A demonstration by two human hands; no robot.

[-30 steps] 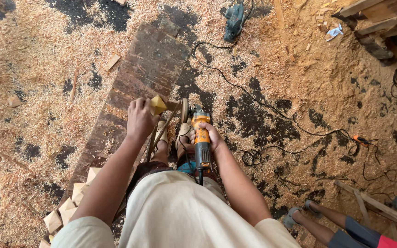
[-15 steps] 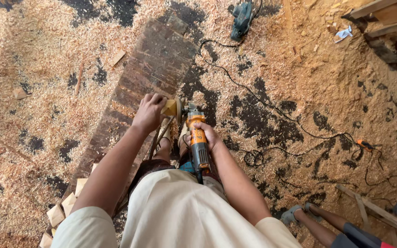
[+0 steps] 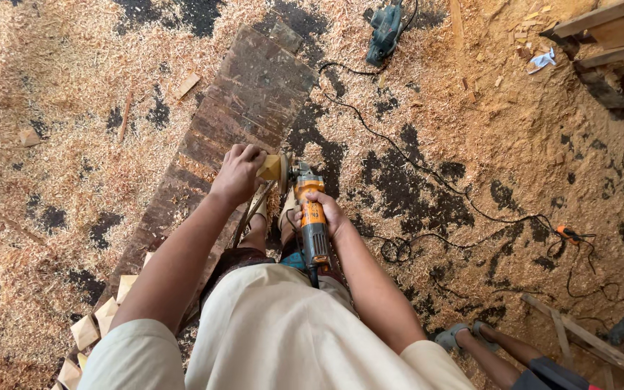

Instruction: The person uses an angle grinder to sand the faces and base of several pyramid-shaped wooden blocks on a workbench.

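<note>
— Two hands at work here, one thing in each. Left hand [image 3: 237, 173]?
— Clamped around a small pale wood block [image 3: 271, 167], fingers curled over its top, pressed against the disc end of the orange angle grinder [image 3: 310, 217].
— And the right hand [image 3: 328, 217]?
— Wrapped tight round the grinder's orange body, tool pointing away from the body, black cord trailing off its back end.
— Where, exactly?
— Just over the right edge of a long dark plank [image 3: 232, 123] lying slantwise on the sawdust-covered floor [image 3: 74, 94], between the knees.
— Anything else around?
— A row of similar pale blocks [image 3: 95, 325] beside the plank's near end, at lower left. A blue-green power tool [image 3: 384, 29] well apart at the top, black cable [image 3: 427, 180] snaking across the floor. Someone else's sandalled feet [image 3: 464, 336] at lower right.
</note>
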